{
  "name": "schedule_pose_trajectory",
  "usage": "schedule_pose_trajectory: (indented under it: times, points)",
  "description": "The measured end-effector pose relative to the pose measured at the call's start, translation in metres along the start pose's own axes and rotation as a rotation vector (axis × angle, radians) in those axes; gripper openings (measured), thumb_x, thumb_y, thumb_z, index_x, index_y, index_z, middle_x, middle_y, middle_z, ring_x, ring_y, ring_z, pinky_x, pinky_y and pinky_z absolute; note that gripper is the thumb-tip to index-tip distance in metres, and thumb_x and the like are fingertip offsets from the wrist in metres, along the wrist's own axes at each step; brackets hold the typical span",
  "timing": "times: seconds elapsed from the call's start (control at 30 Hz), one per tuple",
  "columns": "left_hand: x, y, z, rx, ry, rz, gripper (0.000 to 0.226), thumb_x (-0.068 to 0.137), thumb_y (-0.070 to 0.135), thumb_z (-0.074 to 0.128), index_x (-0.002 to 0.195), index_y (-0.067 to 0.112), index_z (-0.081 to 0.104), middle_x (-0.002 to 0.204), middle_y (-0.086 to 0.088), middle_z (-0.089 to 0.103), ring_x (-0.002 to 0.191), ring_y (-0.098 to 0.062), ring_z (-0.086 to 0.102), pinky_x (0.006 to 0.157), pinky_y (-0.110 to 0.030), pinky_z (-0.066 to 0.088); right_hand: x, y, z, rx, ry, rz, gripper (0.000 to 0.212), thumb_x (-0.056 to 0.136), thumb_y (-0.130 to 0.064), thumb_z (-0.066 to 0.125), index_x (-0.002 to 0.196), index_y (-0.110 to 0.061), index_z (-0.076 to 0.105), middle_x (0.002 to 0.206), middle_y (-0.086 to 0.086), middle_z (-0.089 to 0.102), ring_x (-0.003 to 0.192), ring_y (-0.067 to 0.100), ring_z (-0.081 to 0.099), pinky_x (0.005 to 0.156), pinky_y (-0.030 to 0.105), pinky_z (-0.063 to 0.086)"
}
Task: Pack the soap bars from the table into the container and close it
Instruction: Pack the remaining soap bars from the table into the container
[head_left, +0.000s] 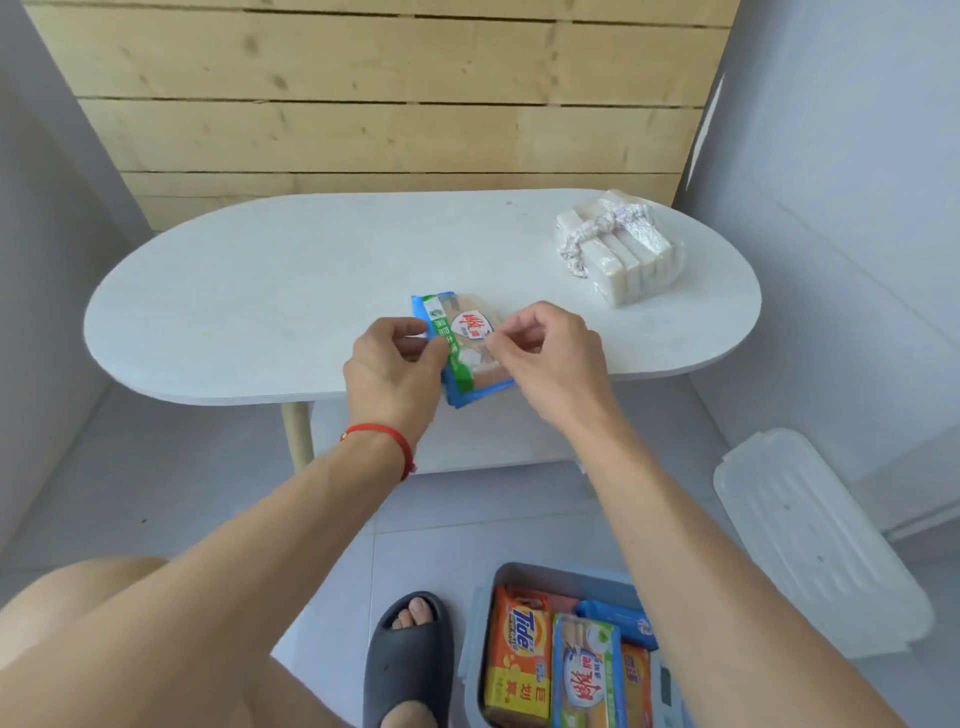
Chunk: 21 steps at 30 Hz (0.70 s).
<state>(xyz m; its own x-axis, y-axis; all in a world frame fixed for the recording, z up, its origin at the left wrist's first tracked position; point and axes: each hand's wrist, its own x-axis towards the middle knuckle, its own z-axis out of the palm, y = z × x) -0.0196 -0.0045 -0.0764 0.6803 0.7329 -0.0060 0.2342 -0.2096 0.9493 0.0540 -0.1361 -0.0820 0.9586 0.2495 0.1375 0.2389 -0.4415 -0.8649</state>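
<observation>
A blue and green wrapped soap pack (465, 345) lies near the front edge of the white oval table (260, 312). My left hand (395, 369) grips its left side and my right hand (553, 353) pinches its right side. A clear-wrapped bundle of white soap bars (618, 249) sits at the table's back right. On the floor by my feet stands the blue-grey container (524, 577), open, holding an orange Tide soap pack (519, 654) and several other wrapped bars. Its translucent lid (815, 540) lies on the floor to the right.
A wooden plank wall (384, 93) stands behind the table. My foot in a dark slipper (408, 660) rests on the tiled floor just left of the container. A wooden table leg (298, 436) is under the front edge.
</observation>
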Motion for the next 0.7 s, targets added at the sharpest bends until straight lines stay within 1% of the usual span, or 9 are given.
schedule_pose_trajectory:
  times: [0.07, 0.13, 0.17, 0.23, 0.33, 0.43, 0.53, 0.63, 0.7]
  points:
    - [-0.025, -0.004, -0.001, -0.091, -0.062, -0.019, 0.024, 0.084, 0.013, 0.071, 0.107, 0.015, 0.064, 0.09, -0.002, 0.075, 0.081, -0.015, 0.073, 0.069, -0.028, 0.056, -0.017, 0.005, -0.012, 0.046, 0.007, 0.017, 0.012, 0.082, -0.025, 0.078, 0.092, -0.024, 0.072, 0.079, -0.012, 0.074, 0.073, 0.003, 0.07, 0.072, 0.025, 0.058]
    - [-0.046, -0.012, -0.001, -0.165, -0.117, -0.055, 0.027, 0.082, 0.007, 0.071, 0.107, 0.014, 0.062, 0.091, -0.007, 0.075, 0.083, -0.021, 0.074, 0.072, -0.034, 0.059, -0.035, 0.012, -0.029, 0.174, -0.032, 0.066, 0.023, 0.082, -0.019, 0.08, 0.102, -0.026, 0.071, 0.083, -0.01, 0.074, 0.074, 0.004, 0.071, 0.072, 0.027, 0.06]
    - [-0.055, -0.014, -0.001, -0.177, -0.143, -0.069, 0.027, 0.082, 0.005, 0.071, 0.106, 0.014, 0.061, 0.092, -0.009, 0.074, 0.084, -0.023, 0.074, 0.075, -0.038, 0.061, -0.042, 0.017, -0.038, 0.235, -0.086, 0.098, 0.027, 0.083, -0.016, 0.081, 0.106, -0.026, 0.071, 0.085, -0.01, 0.075, 0.075, 0.005, 0.071, 0.073, 0.026, 0.06]
    - [-0.072, -0.022, 0.002, -0.224, -0.202, -0.14, 0.026, 0.084, 0.002, 0.068, 0.106, 0.012, 0.057, 0.095, -0.015, 0.072, 0.083, -0.027, 0.075, 0.076, -0.042, 0.062, -0.057, 0.033, -0.057, 0.323, -0.25, 0.161, 0.024, 0.085, -0.011, 0.081, 0.103, -0.026, 0.075, 0.088, -0.009, 0.079, 0.082, 0.005, 0.073, 0.077, 0.023, 0.059]
    - [-0.091, -0.029, 0.009, -0.254, -0.38, -0.327, 0.027, 0.088, -0.01, 0.06, 0.11, 0.004, 0.053, 0.098, -0.022, 0.069, 0.08, -0.028, 0.073, 0.078, -0.042, 0.062, -0.073, 0.064, -0.078, 0.342, -0.395, 0.272, 0.025, 0.084, -0.008, 0.081, 0.108, -0.014, 0.078, 0.102, 0.005, 0.081, 0.095, 0.014, 0.075, 0.082, 0.023, 0.06]
    - [-0.096, -0.046, 0.017, -0.065, -0.623, -0.533, 0.036, 0.083, -0.016, 0.059, 0.115, 0.0, 0.056, 0.106, -0.022, 0.071, 0.088, -0.03, 0.067, 0.09, -0.047, 0.056, -0.088, 0.093, -0.086, 0.146, -0.444, 0.3, 0.033, 0.078, -0.005, 0.086, 0.109, -0.012, 0.077, 0.1, 0.005, 0.079, 0.091, 0.014, 0.073, 0.078, 0.023, 0.061]
    - [-0.098, -0.063, 0.03, 0.108, -0.776, -0.659, 0.036, 0.084, -0.014, 0.056, 0.114, 0.005, 0.06, 0.114, -0.017, 0.07, 0.089, -0.025, 0.065, 0.081, -0.04, 0.058, -0.102, 0.123, -0.077, -0.156, -0.507, 0.236, 0.037, 0.073, -0.006, 0.087, 0.106, -0.019, 0.076, 0.093, -0.004, 0.074, 0.086, 0.011, 0.069, 0.072, 0.024, 0.06]
    - [-0.099, -0.078, 0.043, 0.279, -0.799, -0.62, 0.03, 0.087, -0.009, 0.057, 0.111, 0.008, 0.061, 0.103, -0.013, 0.067, 0.084, -0.02, 0.063, 0.068, -0.032, 0.058, -0.117, 0.149, -0.059, -0.414, -0.531, 0.116, 0.034, 0.077, -0.017, 0.087, 0.109, -0.024, 0.076, 0.089, -0.016, 0.067, 0.079, 0.0, 0.061, 0.065, 0.014, 0.046]
    - [-0.097, -0.092, 0.049, 0.432, -0.777, -0.503, 0.027, 0.089, -0.002, 0.056, 0.112, 0.011, 0.062, 0.103, -0.009, 0.064, 0.095, -0.022, 0.063, 0.073, -0.033, 0.06, -0.128, 0.163, -0.047, -0.508, -0.543, 0.027, 0.032, 0.081, -0.017, 0.084, 0.111, -0.024, 0.075, 0.099, -0.01, 0.067, 0.086, 0.004, 0.059, 0.071, 0.019, 0.046]
